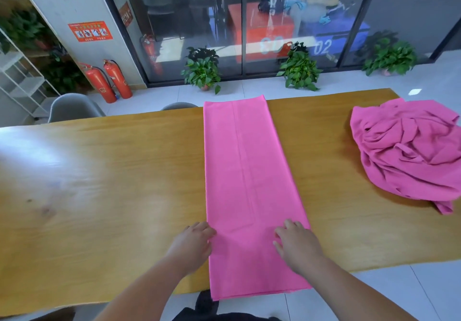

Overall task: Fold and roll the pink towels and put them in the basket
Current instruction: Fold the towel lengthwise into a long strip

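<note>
A pink towel, folded into a long narrow strip, lies flat across the wooden table from the far edge to the near edge, its near end hanging a little over. My left hand rests at the strip's left edge near the front, fingers relaxed and touching the cloth. My right hand lies flat on the strip's right side, fingers spread. A crumpled heap of pink towels sits at the table's right end. No basket is in view.
A grey chair stands behind the table at the far left, another chair back just left of the towel's far end. Beyond are potted plants, two fire extinguishers and a glass wall.
</note>
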